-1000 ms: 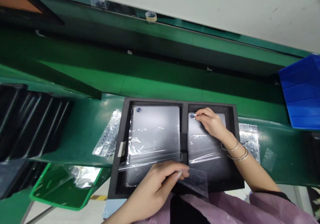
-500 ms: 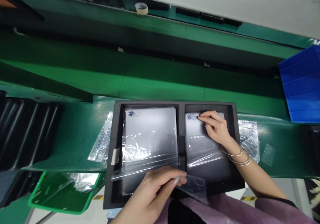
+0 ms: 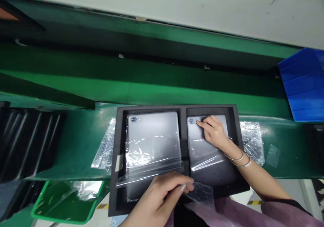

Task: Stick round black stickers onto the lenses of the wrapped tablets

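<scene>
Two grey tablets lie back side up in a black foam tray (image 3: 183, 109). The larger tablet (image 3: 154, 127) fills the left recess, partly covered by clear film (image 3: 141, 159) bunched along its lower part. Over the smaller tablet (image 3: 194, 132) on the right, my right hand (image 3: 215, 132) rests with its index fingertip at the camera plate and the other fingers curled, apparently holding nothing. Clear film also covers part of that tablet. My left hand (image 3: 169, 193) pinches a clear sheet of round stickers (image 3: 204, 193) at the tray's near edge.
Bubble-wrap bags (image 3: 105, 149) lie at both sides of the tray, and a small clear sheet (image 3: 273, 155) is at the right. A green bin (image 3: 37, 203) stands lower left, black slotted racks (image 3: 30, 139) at far left, a blue bin (image 3: 303, 85) at far right.
My right index fingertip has moved slightly left, closer to the smaller tablet's camera lens. The left hand keeps its pinch on the sticker sheet. The camera view has shifted a little.
</scene>
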### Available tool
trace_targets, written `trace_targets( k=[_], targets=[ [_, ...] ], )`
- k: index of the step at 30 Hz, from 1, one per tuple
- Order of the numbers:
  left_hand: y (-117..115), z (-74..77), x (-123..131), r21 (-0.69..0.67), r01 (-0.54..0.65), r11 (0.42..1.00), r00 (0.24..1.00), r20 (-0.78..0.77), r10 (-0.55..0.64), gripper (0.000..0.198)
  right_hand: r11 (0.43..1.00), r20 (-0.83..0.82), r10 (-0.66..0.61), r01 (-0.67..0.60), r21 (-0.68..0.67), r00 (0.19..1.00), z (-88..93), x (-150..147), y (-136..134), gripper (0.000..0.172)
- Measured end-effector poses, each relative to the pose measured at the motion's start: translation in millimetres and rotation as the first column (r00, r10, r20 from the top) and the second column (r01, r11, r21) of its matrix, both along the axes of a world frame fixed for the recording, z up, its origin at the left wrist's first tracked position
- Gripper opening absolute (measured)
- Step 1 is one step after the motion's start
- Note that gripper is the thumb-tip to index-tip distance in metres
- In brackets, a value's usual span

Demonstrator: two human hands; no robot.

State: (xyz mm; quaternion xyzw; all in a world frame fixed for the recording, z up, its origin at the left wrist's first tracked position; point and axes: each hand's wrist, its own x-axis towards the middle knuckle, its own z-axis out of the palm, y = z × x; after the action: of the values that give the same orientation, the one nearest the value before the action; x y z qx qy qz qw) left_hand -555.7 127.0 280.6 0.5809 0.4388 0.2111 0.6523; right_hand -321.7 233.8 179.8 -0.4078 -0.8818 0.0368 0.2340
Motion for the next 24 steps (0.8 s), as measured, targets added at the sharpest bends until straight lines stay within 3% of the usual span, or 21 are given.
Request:
trace_targets(
  k=[5, 12, 17, 21, 24],
  targets=[
    [-8, 3.1, -4, 0.041, -0.031, 0.999, 0.999, 0.022, 0.030, 0.024, 0.997, 0.096, -0.052, 0.047, 0.058, 0.994, 1.4, -2, 2, 0.035],
    [-22, 8.2, -8, 0.086, -0.076, 0.993, 0.996, 0.044, 0.072, 0.024, 0.997, 0.174, -0.052, 0.062, -0.048, 0.983, 7.8, -2, -3, 0.048],
    [-32, 12.2, -13, 0.064, -0.111, 0.992, 0.993, 0.054, 0.108, 0.023, 0.997, 0.396, -0.070, 0.071, 0.012, 0.916, 13.5, -16, -8, 0.050],
    [-39, 11.9, -19, 0.003, -0.251, 0.968, 0.968, 0.025, 0.251, 0.019, 0.999, 0.503, -0.028, 0.042, -0.017, 0.864, 19.1, -36, -5, 0.036],
    [-44, 7.2, -23, -0.064, -0.422, 0.904, 0.904, 0.041, 0.425, 0.015, 0.998, 0.506, -0.014, 0.040, -0.040, 0.863, 19.4, -36, -2, 0.034]
  ],
)
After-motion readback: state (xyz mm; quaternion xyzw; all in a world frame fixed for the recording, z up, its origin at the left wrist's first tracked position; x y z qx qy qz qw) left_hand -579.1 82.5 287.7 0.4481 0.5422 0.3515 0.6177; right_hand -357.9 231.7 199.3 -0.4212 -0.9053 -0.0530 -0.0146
